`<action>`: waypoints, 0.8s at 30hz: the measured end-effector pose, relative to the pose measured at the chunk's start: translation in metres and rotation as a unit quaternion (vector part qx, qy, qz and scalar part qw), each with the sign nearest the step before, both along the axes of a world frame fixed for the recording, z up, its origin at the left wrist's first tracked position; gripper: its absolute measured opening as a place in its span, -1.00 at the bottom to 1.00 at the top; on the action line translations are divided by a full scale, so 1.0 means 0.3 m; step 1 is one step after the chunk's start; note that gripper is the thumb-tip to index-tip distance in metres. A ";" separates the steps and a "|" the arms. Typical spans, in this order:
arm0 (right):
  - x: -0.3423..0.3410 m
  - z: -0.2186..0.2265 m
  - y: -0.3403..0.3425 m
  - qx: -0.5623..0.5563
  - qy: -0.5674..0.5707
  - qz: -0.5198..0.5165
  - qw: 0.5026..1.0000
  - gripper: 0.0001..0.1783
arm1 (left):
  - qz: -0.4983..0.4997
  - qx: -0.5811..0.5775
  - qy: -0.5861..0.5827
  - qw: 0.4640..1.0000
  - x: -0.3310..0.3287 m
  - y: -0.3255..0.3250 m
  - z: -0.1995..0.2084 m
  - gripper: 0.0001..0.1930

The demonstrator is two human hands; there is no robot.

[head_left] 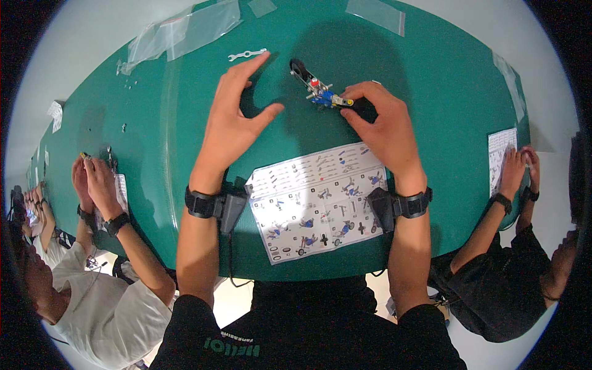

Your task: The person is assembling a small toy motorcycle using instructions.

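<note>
Black shirt (308,333); hands (233,126), the right (390,120) gripping toy motorcycle (323,97)

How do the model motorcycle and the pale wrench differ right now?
The model motorcycle is bulky and built from many parts; the wrench is a slim, flat piece.
The motorcycle mixes blue, yellow, red and black, while the wrench is one pale colour.
The right hand grips the motorcycle's yellow end, whereas the wrench lies ungrasped near the fingertips of the open left hand.
Both are beyond the printed sheet.
</note>
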State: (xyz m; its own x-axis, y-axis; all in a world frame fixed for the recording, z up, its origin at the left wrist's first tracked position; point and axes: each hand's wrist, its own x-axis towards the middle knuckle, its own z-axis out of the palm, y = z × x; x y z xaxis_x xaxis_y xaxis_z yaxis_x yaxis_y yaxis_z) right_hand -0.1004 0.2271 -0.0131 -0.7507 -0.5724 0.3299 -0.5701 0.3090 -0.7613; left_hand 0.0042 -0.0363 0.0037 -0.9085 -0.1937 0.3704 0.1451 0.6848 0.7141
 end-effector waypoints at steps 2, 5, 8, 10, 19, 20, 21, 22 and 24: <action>0.009 0.004 -0.006 0.000 -0.001 0.002 1.000 -0.72 | -0.020 -0.008 -0.016 1.000 -0.004 0.005 0.000 -0.16; 0.020 0.018 -0.015 0.013 -0.003 0.001 1.000 -0.70 | -0.033 0.027 -0.032 0.999 0.003 0.000 -0.005 -0.17; 0.020 0.020 -0.014 0.010 0.005 0.010 1.000 -0.71 | -0.041 -0.001 -0.035 0.999 0.008 0.000 0.002 -0.31; 0.019 0.017 -0.015 0.006 0.008 0.011 1.000 -0.71 | -0.040 0.011 -0.040 0.998 0.008 -0.011 -0.007 -0.43; 0.011 0.027 -0.013 0.023 0.038 0.008 0.999 -0.70 | -0.051 0.035 -0.043 0.997 0.004 -0.021 -0.013 -0.75; 0.015 0.024 -0.010 0.023 0.038 0.007 0.999 -0.70 | -0.041 0.051 -0.052 0.997 0.005 -0.019 -0.012 -0.75; 0.015 0.020 -0.011 0.019 0.013 0.006 1.000 -0.70 | -0.042 0.049 -0.050 0.997 0.002 -0.021 -0.011 -0.75; 0.014 0.017 -0.012 0.014 -0.012 0.005 1.000 -0.71 | -0.041 0.050 -0.033 0.997 0.001 -0.022 -0.015 -0.77; 0.009 0.015 -0.013 0.006 -0.019 0.006 1.000 -0.71 | -0.042 0.051 -0.016 0.998 0.000 -0.024 -0.018 -0.80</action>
